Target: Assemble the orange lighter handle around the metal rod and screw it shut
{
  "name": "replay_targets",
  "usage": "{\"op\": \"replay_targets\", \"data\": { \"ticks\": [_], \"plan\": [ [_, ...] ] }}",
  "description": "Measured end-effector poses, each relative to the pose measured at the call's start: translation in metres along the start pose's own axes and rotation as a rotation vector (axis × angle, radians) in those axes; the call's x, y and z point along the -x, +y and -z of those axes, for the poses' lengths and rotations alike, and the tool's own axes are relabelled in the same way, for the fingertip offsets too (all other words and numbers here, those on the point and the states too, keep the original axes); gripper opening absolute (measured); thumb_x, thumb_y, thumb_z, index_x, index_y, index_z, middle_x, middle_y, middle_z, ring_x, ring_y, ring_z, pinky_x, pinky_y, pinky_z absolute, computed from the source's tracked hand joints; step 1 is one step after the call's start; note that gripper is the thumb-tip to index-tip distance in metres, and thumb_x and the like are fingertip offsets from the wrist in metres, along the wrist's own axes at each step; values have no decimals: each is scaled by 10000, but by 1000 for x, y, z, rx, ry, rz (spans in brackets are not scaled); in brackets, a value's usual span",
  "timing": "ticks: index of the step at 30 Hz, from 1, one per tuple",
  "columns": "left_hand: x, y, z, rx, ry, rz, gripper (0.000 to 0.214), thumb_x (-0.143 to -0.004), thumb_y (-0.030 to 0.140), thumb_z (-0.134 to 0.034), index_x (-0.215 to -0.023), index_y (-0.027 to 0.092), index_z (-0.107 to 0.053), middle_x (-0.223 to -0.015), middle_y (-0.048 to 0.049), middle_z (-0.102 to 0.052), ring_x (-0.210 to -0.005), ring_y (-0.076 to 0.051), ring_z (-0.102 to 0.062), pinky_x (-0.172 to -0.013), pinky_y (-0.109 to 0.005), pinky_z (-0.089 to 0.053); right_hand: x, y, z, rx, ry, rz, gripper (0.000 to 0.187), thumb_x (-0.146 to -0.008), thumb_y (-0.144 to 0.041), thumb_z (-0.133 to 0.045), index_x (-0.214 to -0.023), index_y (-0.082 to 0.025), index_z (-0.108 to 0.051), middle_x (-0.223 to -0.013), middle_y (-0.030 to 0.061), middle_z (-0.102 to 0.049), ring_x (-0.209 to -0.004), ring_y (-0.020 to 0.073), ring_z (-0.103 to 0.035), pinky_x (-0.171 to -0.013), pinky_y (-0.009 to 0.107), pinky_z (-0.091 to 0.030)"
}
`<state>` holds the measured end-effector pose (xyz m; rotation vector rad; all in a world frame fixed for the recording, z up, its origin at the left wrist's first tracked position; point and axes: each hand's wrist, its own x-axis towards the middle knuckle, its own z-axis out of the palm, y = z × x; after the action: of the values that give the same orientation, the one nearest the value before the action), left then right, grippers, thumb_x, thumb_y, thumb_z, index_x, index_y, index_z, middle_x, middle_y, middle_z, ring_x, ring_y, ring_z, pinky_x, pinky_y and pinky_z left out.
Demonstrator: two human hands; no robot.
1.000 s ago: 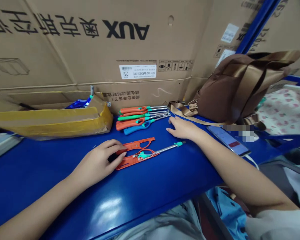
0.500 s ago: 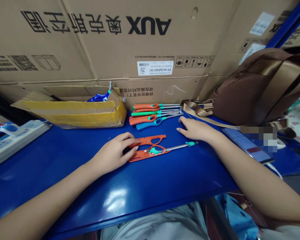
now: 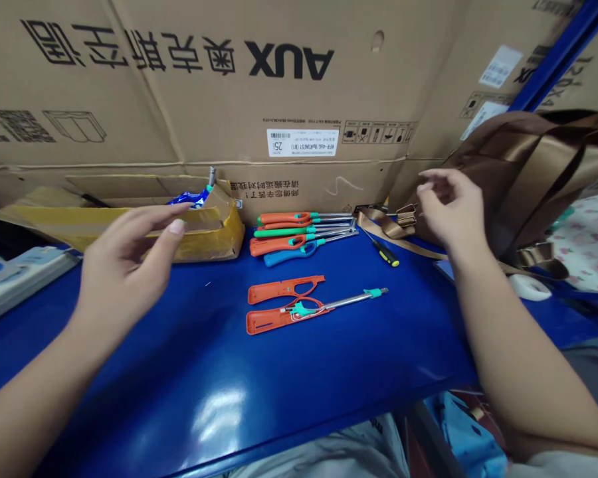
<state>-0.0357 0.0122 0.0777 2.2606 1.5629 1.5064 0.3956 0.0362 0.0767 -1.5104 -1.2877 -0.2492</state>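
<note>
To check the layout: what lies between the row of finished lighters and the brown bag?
In the head view, a small screwdriver lies on the blue table between the lighters and the brown bag.

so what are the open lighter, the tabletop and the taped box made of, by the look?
Open lighter: orange shell halves look like matte moulded plastic; the long tube is shiny silver, probably metal, with a teal plastic tip.
Tabletop: glossy blue with sharp light reflections, likely painted metal or laminate; cannot tell which.
Taped box: brown cardboard under shiny yellow tape.
</note>
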Motion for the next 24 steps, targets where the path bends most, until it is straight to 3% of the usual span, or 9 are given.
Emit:
{"op": "replay_targets", "data": {
  "ticks": [5, 8, 10, 15, 19, 24],
  "plan": [
    [11, 0, -9, -12, -155, -147, 332, -997, 381, -558, -1210, 178, -712, -1229, -69, -719, -1139, -231, -674, -1039, -350, -504, -9, 13, 12, 13, -33, -91, 255, -816, -237, -602, -1040, -175, -709, -858, 57, -708, -662, 166, -607, -665, 338, -548],
    [18, -2, -17, -27, -234, -200, 321, -997, 394, -565, -1197, 192, -713, -1231, -62, -709, -1137, -231, -673, -1014, -327, -513, -2, 15, 2, 155, -245, -104, 190, -816, -226, -621, -946, -163, -744, -836, 66, -738, -697, 186, -655, -707, 331, -554],
    [21, -6, -22, -35, -302, -202, 327, -1003, 420, -558, -1211, 218, -709, -1254, -52, -703, -1152, -237, -666, -1003, -327, -522, 4, 14, -13, 299, -449, -89, 236, -875, -199, -568, -1009, -175, -761, -956, 78, -773, -841, 201, -704, -801, 315, -555],
    [28, -20, -37, -48, -442, -260, 391, -1012, 487, -505, -1222, 229, -709, -1245, -78, -716, -1143, -267, -666, -1023, -387, -530, 2, 11, -73, 477, -702, -127, 166, -945, -214, -614, -989, -167, -766, -1073, 117, -763, -1047, 243, -701, -947, 326, -527],
    [35, -27, -42, -40, -501, -239, 415, -1008, 507, -489, -1214, 234, -723, -1247, -88, -716, -1148, -281, -668, -1023, -413, -546, -15, 10, -109, 645, -820, -260, 360, -987, -371, -645, -1288, -176, -621, -1290, 104, -641, -1106, 239, -660, -925, 443, -579],
    [37, -26, -41, -19, -546, -211, 423, -1000, 538, -488, -1195, 261, -741, -1214, -71, -736, -1104, -272, -698, -954, -383, -594, -27, 5, -123, 735, -875, -344, 388, -983, -371, -650, -1309, -165, -607, -1307, 111, -630, -1116, 245, -655, -930, 453, -578]
  ]
}}
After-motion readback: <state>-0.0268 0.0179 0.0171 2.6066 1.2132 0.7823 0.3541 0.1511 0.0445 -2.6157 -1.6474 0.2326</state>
